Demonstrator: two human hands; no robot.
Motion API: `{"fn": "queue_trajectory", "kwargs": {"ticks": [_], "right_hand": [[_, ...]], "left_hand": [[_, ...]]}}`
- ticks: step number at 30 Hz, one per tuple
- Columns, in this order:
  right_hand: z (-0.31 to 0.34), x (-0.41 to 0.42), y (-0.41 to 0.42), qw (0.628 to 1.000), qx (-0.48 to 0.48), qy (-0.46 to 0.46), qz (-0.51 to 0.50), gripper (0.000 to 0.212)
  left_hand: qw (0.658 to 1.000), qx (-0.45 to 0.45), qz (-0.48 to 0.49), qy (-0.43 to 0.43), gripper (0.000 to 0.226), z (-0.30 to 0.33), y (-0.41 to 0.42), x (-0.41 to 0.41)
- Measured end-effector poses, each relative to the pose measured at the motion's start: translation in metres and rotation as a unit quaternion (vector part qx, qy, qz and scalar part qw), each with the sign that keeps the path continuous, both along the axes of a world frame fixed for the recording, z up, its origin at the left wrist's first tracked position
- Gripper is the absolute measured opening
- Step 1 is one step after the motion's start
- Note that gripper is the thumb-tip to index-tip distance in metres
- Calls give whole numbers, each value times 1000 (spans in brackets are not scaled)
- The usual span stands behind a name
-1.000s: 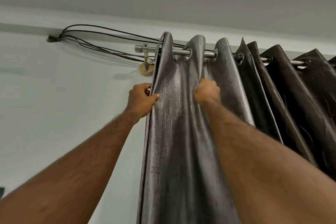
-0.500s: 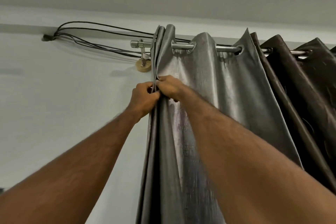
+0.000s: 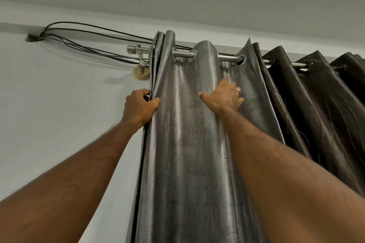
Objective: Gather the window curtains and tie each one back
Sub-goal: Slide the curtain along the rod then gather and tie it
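A shiny grey eyelet curtain [image 3: 187, 144] hangs from a steel rod [image 3: 227, 58] high on the wall. Its left folds are bunched together near the rod's end. My left hand [image 3: 139, 105] grips those bunched folds at the curtain's left edge, thumb in front and fingers behind. My right hand [image 3: 224, 96] lies with spread fingers flat on a fold further right, a ring on one finger. A dark brown curtain [image 3: 316, 108] hangs on the same rod to the right, partly behind my right forearm.
The rod's bracket and round wooden mount [image 3: 140, 72] sit just left of the curtain. Several black cables [image 3: 88, 41] loop from a hole in the wall to behind the rod. Plain white wall fills the left, ceiling above.
My right hand let go of the fold it had brought to my left hand and moved right, now spread on another fold. My left hand keeps its grip on the gathered folds.
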State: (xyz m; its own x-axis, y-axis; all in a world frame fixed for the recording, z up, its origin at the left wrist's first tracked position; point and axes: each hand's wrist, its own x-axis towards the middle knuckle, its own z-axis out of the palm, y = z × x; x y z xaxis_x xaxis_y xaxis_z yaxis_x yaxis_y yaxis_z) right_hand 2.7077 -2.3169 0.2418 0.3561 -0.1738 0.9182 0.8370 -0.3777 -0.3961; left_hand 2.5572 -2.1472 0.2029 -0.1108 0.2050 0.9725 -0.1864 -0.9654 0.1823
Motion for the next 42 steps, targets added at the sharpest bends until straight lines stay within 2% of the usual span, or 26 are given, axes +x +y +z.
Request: {"fn": "queue_trajectory", "kwargs": {"ticks": [1,3,6,8,10,13,16,18,23,26,30,31,32,34,35,37,38,40,42], "right_hand": [[0,3,1,999,-8,25,28,86],[-3,7,4,996,-20,39,79,69],[-6,6,9,995,4,21,94,31],[-7,4,13,995,25,27,94,22],[-8,1,21,995,43,38,84,22],[-1,-26,44,993,61,13,97,19],[18,-82,79,974,-54,-102,193,22],[34,-104,92,961,-115,-117,223,14],[42,-87,91,963,-184,-127,151,12],[27,-75,82,947,-184,-106,240,11],[9,-62,62,910,-146,-76,382,27],[6,-58,58,918,-112,-110,363,28],[4,-53,53,938,-70,-173,291,27],[0,-44,44,952,9,-293,88,18],[-1,-40,38,949,41,-312,-3,23],[-2,-29,22,963,57,-242,-106,48],[-2,-22,15,976,50,-180,-108,55],[-2,-8,4,995,7,-81,-58,47],[-3,4,-1,996,-59,-36,-55,34]], "left_hand": [[1000,-1,3,-9,31,2,1,-1],[1000,-1,12,-21,37,6,3,-3],[999,15,24,-29,44,10,3,-3],[999,25,24,-31,45,10,5,-4],[999,37,24,-27,40,9,9,-5],[998,60,18,6,17,9,15,-8],[997,73,17,33,10,10,21,-7],[997,64,-9,34,11,10,23,-6],[997,44,-43,48,25,10,20,-5],[995,19,-95,34,40,9,13,0],[997,63,-20,34,33,0,6,4],[997,68,1,27,33,0,6,7],[997,67,19,18,29,1,5,9],[997,61,39,9,19,3,5,13],[997,61,38,10,18,3,4,14],[998,58,27,16,19,1,4,14],[998,56,20,20,19,-1,4,13],[998,53,9,37,19,-4,5,10],[997,52,5,63,21,-7,6,6]]}}
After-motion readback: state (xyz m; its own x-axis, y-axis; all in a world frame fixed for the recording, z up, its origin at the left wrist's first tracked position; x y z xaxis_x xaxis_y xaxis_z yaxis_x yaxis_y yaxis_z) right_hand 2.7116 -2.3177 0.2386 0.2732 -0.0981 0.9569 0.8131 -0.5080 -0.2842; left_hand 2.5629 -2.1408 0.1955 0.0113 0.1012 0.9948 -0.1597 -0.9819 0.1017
